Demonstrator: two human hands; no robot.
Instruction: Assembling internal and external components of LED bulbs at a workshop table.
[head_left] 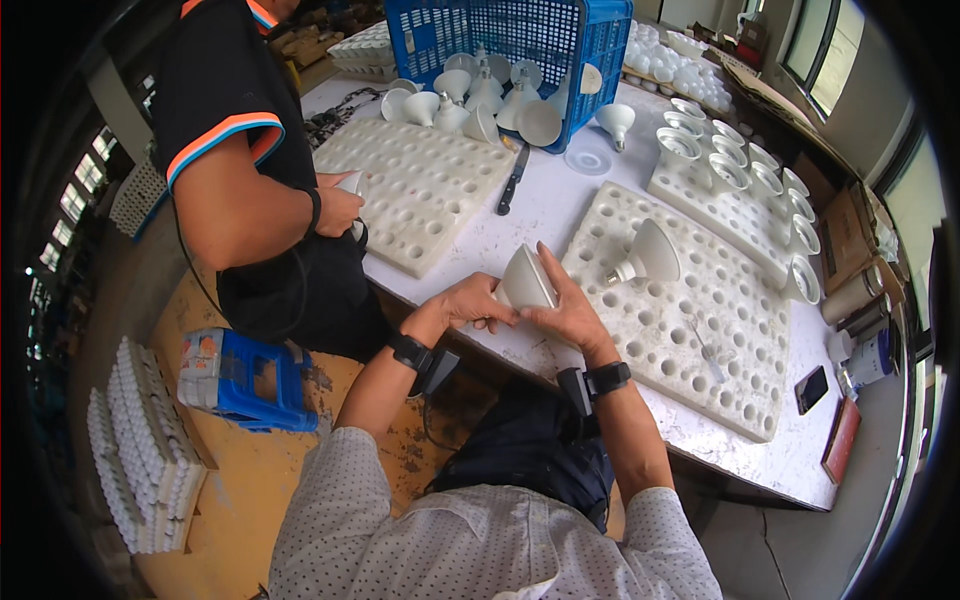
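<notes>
A white cone-shaped lamp bulb (526, 280) is held between both my hands at the table's near edge. My left hand (470, 302) grips its left side with curled fingers. Around the right side and lower rim wraps my right hand (570, 312). Just to the right, a white foam board with holes (620, 325) carries another white lamp bulb (652, 254), lying on its side with its screw base to the left. A small clear piece (714, 358) lies on that board's near part.
At left, a person's hand (340, 210) holds a white part beside another foam board (420, 180). A knife (512, 182) lies below a blue crate (590, 70) with several bulbs. White cups (730, 172) fill the far-right board. A phone (811, 390) rests near the right edge.
</notes>
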